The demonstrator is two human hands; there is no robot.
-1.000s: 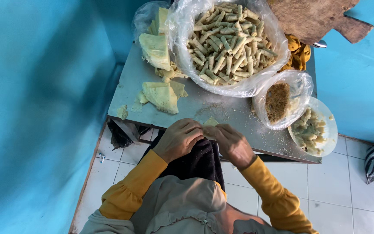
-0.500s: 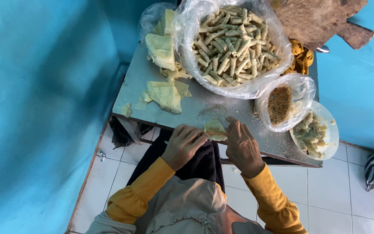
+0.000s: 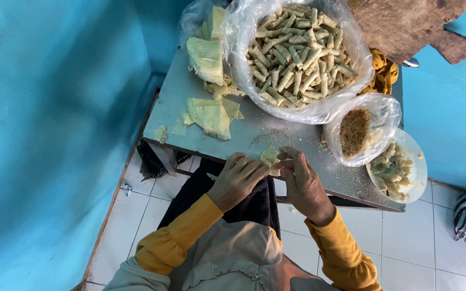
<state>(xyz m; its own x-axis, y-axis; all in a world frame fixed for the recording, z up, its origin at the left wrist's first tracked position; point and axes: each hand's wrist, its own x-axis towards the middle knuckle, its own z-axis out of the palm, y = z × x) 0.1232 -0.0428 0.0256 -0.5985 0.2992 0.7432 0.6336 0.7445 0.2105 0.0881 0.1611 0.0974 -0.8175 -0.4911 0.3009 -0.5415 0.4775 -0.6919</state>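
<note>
A small pale folded pastry wrapper (image 3: 269, 157) sits at the grey metal counter's (image 3: 190, 102) near edge — left hand (image 3: 237, 180) and right hand (image 3: 301, 183) both pinch it, fingers closed. Beyond — a clear plastic bag of rolled pastries (image 3: 296, 54).

A large clear plastic bag (image 3: 303, 59) stands open at the far middle of the desk (image 3: 179, 108), full of pale rolled sticks. A smaller clear bag (image 3: 360, 129) with brown crumbs sits just right of it. Another clear bag (image 3: 198, 21) holds pale sheets at the far left.
</note>
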